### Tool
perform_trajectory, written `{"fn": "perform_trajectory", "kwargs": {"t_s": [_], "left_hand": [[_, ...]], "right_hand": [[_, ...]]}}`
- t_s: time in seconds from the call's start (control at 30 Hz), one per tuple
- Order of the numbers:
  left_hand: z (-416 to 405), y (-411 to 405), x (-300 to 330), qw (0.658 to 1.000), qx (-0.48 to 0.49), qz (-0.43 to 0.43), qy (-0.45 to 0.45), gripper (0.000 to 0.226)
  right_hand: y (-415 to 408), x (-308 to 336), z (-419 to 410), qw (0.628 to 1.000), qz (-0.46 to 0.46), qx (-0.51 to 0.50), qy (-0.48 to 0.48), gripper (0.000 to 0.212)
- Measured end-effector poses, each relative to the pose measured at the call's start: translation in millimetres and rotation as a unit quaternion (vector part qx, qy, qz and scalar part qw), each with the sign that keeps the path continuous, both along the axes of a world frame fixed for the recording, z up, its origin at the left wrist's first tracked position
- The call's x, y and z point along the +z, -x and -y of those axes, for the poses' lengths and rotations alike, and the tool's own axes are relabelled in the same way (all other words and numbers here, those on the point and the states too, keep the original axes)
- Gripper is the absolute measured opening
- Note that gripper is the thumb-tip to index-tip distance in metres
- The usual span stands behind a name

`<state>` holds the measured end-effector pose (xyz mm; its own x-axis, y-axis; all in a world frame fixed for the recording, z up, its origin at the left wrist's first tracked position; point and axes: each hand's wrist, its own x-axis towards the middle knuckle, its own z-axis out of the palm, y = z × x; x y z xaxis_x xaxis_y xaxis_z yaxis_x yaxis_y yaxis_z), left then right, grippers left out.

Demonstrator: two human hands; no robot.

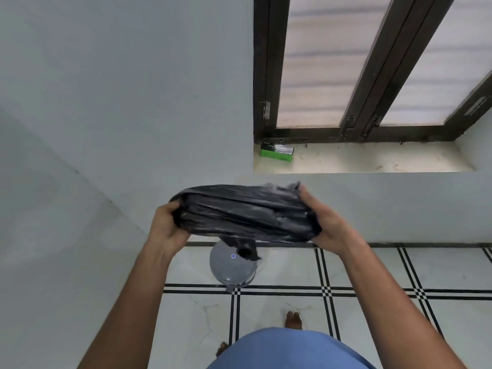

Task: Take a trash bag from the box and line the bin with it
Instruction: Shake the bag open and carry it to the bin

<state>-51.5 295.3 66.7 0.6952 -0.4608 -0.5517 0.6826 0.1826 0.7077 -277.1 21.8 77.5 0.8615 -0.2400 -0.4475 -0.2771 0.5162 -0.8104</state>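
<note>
A black trash bag (246, 213), bunched into a wide flat bundle, is stretched between both hands at chest height. My left hand (166, 226) grips its left end and my right hand (326, 225) grips its right end. A loose corner of the bag hangs down over the bin. The grey round bin (230, 271) stands on the floor right below the bag, its lid shut, with a small blue mark on top. The green box (277, 152) of bags lies on the window sill at the far left corner.
A pale wall runs behind the bin, with a corner to the left. The stone window sill (372, 158) sits under a dark-framed window (354, 75). White floor tiles with black lines (323, 291) spread in front. My bare feet (292, 319) stand close to the bin.
</note>
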Motion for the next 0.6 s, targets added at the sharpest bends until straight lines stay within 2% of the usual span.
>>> {"fn": "perform_trajectory", "kwargs": {"t_s": [0.07,0.13,0.17,0.2,0.27,0.33,0.37,0.4,0.47,0.5,0.53,0.57,0.6], "left_hand": [[1,-1,0,1.0,0.007,0.007,-0.008,0.04],[3,4,-1,0.99,-0.118,0.024,-0.067,0.044],[4,7,-3,0.97,-0.212,0.037,-0.11,0.046],[5,9,-4,0.937,-0.309,0.044,-0.158,0.046],[11,13,0,0.846,-0.47,0.065,-0.244,0.042],[24,7,11,0.767,-0.535,0.163,-0.315,0.029],[34,4,18,0.752,-0.508,0.226,-0.354,0.022],[43,1,27,0.762,-0.44,0.287,-0.378,0.022],[62,4,45,0.825,-0.201,0.404,-0.341,0.033],[65,11,53,0.834,-0.051,0.469,-0.287,0.039],[66,18,61,0.812,0.075,0.534,-0.226,0.039],[63,25,60,0.768,0.141,0.591,-0.2,0.036],[59,31,57,0.725,0.147,0.642,-0.202,0.034]], "right_hand": [[2,-11,-3,0.982,-0.098,0.103,0.127,0.061],[0,-17,-7,0.948,-0.177,0.153,0.213,0.054],[-3,-17,-8,0.931,-0.209,0.168,0.25,0.048],[-8,-14,-8,0.911,-0.236,0.185,0.284,0.043],[-20,-3,-4,0.852,-0.276,0.247,0.369,0.037],[-36,17,-2,0.783,-0.287,0.29,0.47,0.039],[-44,30,-2,0.766,-0.271,0.275,0.515,0.038],[-52,41,-4,0.774,-0.227,0.219,0.549,0.033],[-62,58,-15,0.809,-0.045,-0.02,0.585,0.021],[-63,61,-22,0.778,0.079,-0.182,0.596,0.019],[-64,61,-27,0.723,0.166,-0.307,0.596,0.021],[-62,55,-30,0.674,0.206,-0.37,0.605,0.021],[-61,41,-31,0.654,0.2,-0.379,0.623,0.018]]}}
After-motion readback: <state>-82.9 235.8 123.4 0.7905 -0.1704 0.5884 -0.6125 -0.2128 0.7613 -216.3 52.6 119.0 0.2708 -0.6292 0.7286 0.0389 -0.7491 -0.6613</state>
